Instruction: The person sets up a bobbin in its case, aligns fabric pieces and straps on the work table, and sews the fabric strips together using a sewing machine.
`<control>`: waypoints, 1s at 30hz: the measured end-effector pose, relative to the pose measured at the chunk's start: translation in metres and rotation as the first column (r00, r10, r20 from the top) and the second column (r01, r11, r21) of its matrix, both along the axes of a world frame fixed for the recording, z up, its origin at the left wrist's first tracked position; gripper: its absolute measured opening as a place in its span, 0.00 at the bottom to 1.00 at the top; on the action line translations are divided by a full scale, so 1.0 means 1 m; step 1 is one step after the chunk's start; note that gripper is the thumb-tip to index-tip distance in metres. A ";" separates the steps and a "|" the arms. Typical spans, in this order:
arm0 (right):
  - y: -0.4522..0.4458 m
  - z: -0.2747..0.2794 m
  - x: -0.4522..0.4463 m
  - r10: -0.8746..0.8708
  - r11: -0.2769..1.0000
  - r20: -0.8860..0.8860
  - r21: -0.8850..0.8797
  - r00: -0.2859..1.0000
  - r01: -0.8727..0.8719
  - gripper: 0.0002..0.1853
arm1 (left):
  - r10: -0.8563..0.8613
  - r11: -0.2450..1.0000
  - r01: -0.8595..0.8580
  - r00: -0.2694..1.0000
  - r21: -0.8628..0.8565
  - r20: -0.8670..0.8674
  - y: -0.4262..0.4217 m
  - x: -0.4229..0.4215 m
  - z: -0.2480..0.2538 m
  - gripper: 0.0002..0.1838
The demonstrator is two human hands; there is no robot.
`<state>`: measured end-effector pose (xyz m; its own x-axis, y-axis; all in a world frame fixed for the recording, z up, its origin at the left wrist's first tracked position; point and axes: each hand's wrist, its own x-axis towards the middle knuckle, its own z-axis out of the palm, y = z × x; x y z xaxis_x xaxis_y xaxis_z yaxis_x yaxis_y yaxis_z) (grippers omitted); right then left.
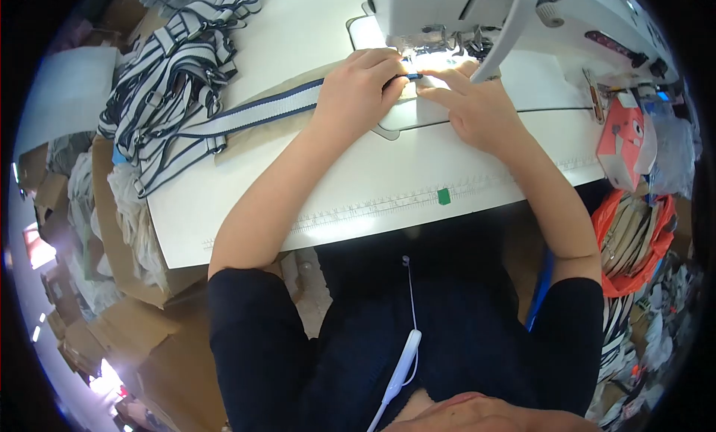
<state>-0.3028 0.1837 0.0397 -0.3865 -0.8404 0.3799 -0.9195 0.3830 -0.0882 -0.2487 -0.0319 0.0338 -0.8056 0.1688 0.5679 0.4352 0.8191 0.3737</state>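
A navy-and-white striped strap [276, 106] runs across the table from a heap of similar straps to the needle area of a white sewing machine [462, 14]. My left hand [362, 89] is closed on the strap, thumb and fingers pinching it just left of the lit presser foot. My right hand [473, 104] rests at the right of the needle area, its index and middle fingers stretched out towards the strap's end. Beneath the strap lies a beige piece of material [253, 137]. The exact stitching point is washed out by the machine's light.
Striped straps with buckles [179, 74] are heaped at the table's left. A printed ruler [373, 210] with a green mark runs along the front edge. At the right stand a red-and-white packet [625, 142] and a red bag [638, 242]. Cardboard boxes [134, 331] are at lower left.
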 end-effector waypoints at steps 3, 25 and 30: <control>0.000 0.004 0.002 0.007 1.000 0.019 0.013 1.000 -0.007 0.20 | -0.010 1.000 0.010 1.000 0.002 0.012 -0.001 -0.001 0.000 0.04; -0.001 -0.004 0.006 -0.069 0.996 0.057 -0.053 0.996 0.072 0.21 | 0.071 0.997 -0.070 0.992 -0.013 0.109 -0.007 -0.014 0.005 0.05; -0.001 -0.005 0.005 -0.047 0.995 0.107 -0.085 0.993 0.056 0.21 | 0.090 0.996 -0.090 0.987 -0.011 0.134 -0.005 -0.014 0.007 0.06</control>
<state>-0.2980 0.1831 0.0343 -0.4700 -0.7835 0.4064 -0.8827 0.4159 -0.2189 -0.2623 -0.0367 0.0411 -0.8865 0.0948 0.4529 0.3058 0.8546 0.4197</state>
